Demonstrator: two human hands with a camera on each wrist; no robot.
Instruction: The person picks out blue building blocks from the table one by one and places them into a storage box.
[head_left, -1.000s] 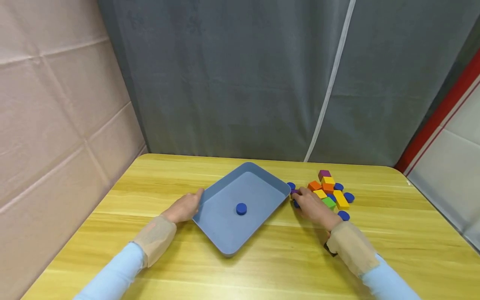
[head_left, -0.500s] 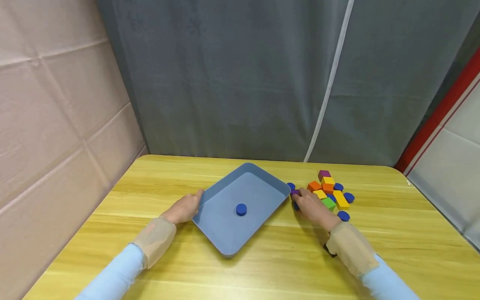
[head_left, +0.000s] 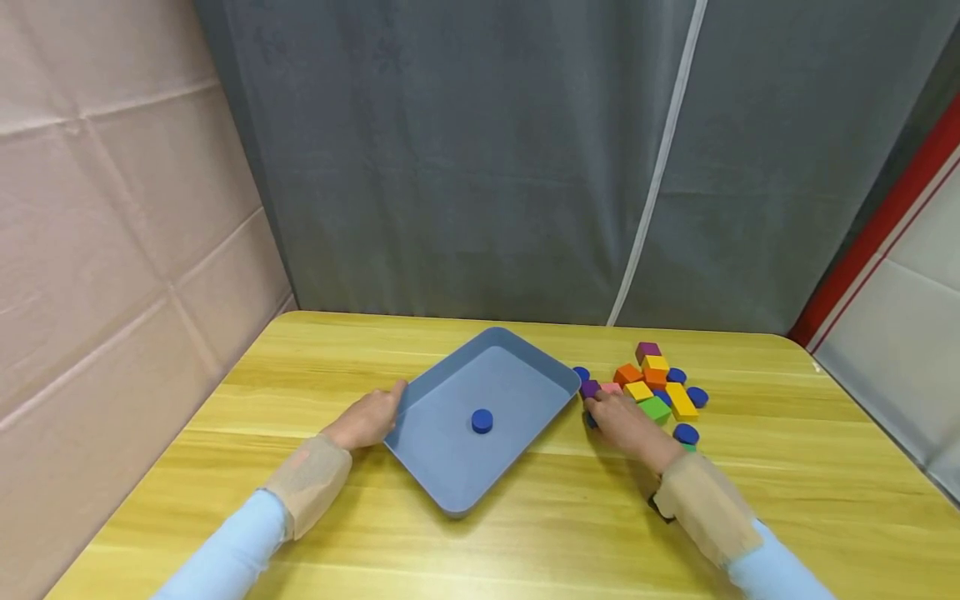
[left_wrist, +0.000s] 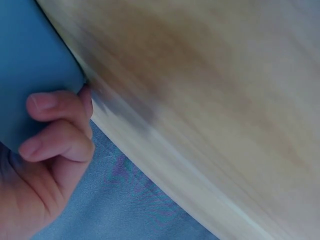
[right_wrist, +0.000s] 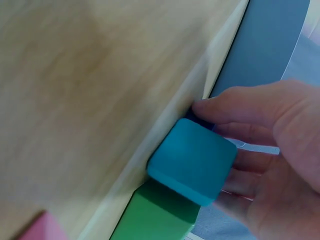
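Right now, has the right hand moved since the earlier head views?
Yes: in the head view, the right hand has shifted slightly away from the table's far edge, uncovering a pink block.

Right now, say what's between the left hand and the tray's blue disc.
Head view: only the tray, its side and bare floor, separates the left hand from the blue disc.

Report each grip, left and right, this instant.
Left grip: holding the tray by its edge.
Right grip: at a dark blue disc; whether holding it cannot be told.
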